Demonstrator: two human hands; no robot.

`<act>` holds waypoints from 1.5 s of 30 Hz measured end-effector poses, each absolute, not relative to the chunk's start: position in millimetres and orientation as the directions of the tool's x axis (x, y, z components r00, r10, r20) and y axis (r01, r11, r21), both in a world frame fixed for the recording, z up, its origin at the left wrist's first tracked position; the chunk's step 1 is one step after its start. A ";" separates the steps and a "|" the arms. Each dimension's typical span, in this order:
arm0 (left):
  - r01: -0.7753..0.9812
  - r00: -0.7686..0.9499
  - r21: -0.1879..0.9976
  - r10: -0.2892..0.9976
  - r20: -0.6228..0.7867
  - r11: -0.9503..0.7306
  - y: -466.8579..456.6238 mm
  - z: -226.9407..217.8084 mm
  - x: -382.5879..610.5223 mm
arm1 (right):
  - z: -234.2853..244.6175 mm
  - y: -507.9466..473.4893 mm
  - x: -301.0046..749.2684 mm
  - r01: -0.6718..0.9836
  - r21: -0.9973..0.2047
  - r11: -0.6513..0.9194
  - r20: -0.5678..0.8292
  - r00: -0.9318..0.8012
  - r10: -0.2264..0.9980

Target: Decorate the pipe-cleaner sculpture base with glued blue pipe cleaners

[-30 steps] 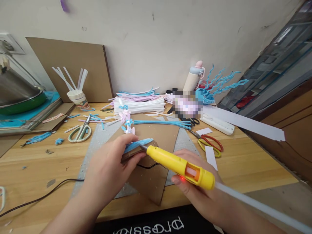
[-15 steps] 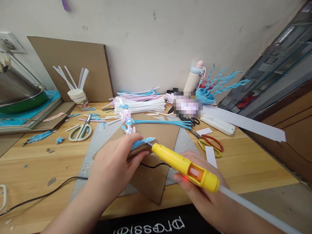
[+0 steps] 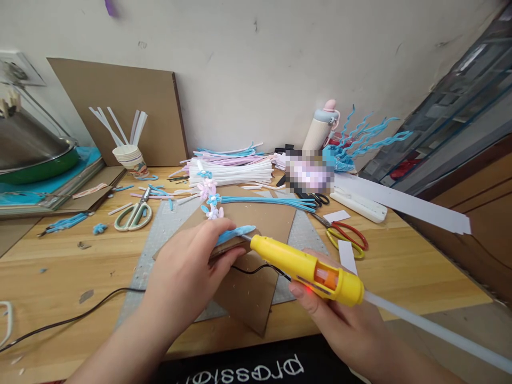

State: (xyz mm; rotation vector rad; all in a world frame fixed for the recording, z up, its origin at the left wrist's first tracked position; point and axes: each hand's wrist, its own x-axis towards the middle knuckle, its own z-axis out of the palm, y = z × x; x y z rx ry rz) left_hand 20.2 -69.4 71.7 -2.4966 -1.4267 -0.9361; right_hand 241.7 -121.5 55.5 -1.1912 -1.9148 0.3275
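My right hand point(image 3: 340, 322) is wrapped round a yellow hot glue gun point(image 3: 292, 258) with a glue stick jutting from its back and a red light glowing on it. Its metal nozzle touches, or nearly touches, a light-blue fuzzy strip point(image 3: 244, 230). That strip lies along the near edge of a brown cardboard sheet point(image 3: 266, 216). With my left hand point(image 3: 184, 261) I pinch this edge, fingers over the strip and thumb underneath; part of the strip is hidden. Just beyond my left fingers is a row of fuzzy flowers point(image 3: 210, 188) in blue, pink and white.
Bundles of pipe cleaners point(image 3: 236, 173) lie at the back. Scissors point(image 3: 134, 216) rest at the left, red-and-yellow scissors point(image 3: 352, 237) at the right. A black cord point(image 3: 76, 318) crosses the table. A paper cup point(image 3: 132, 160) and a bottle point(image 3: 318, 130) stand near the wall.
The rear of the glue gun has swung up slightly, with my right hand shifted a little right. Its nozzle stays at the blue strip, and my left hand keeps its hold.
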 end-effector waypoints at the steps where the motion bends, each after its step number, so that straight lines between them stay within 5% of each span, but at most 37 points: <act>1: 0.814 0.365 0.195 0.742 0.562 -0.548 -69.5 71.6 20.2 | 56.8 -121.5 241.3 0.608 -0.608 0.511 0.511 -0.193 0.838; 6: 0.811 0.365 0.205 0.747 0.557 -0.548 -70.4 70.4 18.1 | 62.3 -120.0 241.4 0.542 -0.667 0.512 0.465 -0.234 0.854; 12: 0.785 0.404 0.188 0.718 0.567 -0.590 -70.0 71.0 18.5 | 67.3 -124.8 248.0 0.601 -0.594 0.534 0.462 -0.288 0.839; 18: 0.779 0.421 0.169 0.703 0.574 -0.604 -71.2 69.9 17.1 | 73.5 -124.3 268.5 0.661 -0.687 0.302 0.252 -0.173 0.952; 21: 0.781 0.410 0.160 0.690 0.597 -0.603 -72.0 68.4 14.3 | 54.3 -101.7 280.4 0.467 -0.884 -0.021 0.019 0.081 0.997; 23: 0.775 0.415 0.163 0.687 0.596 -0.610 -72.2 67.7 12.2 | 34.3 -81.0 284.8 0.179 -0.977 -0.117 -0.107 0.068 0.992; 26: 0.749 0.437 0.181 0.680 0.589 -0.637 -71.4 67.2 9.5 | 6.3 -55.0 286.5 -0.090 -0.963 -0.253 -0.256 0.022 0.966; 29: 0.727 0.455 0.181 0.662 0.596 -0.662 -70.5 67.4 7.9 | -6.3 -43.6 287.6 -0.055 -0.933 -0.355 -0.356 -0.005 0.935; 32: 0.726 0.460 0.173 0.657 0.597 -0.666 -70.6 67.5 7.3 | -1.8 -43.6 289.5 0.415 -0.870 -0.267 -0.261 0.073 0.963; 34: 0.733 0.458 0.164 0.657 0.600 -0.660 -71.1 67.3 6.8 | 7.0 -47.1 288.4 0.739 -0.657 -0.150 -0.077 0.132 0.988; 36: 0.736 0.456 0.153 0.650 0.608 -0.659 -71.7 67.0 6.3 | 17.9 -52.5 283.5 0.863 -0.503 -0.041 0.097 0.104 0.990; 41: 0.737 0.467 0.130 0.638 0.612 -0.664 -73.2 67.6 4.8 | 44.5 -67.5 257.4 0.739 -0.606 0.295 0.317 -0.115 0.941; 45: 0.741 0.478 0.109 0.636 0.606 -0.662 -74.1 66.4 2.9 | 58.6 -69.5 235.5 0.525 -0.587 0.616 0.583 -0.254 0.772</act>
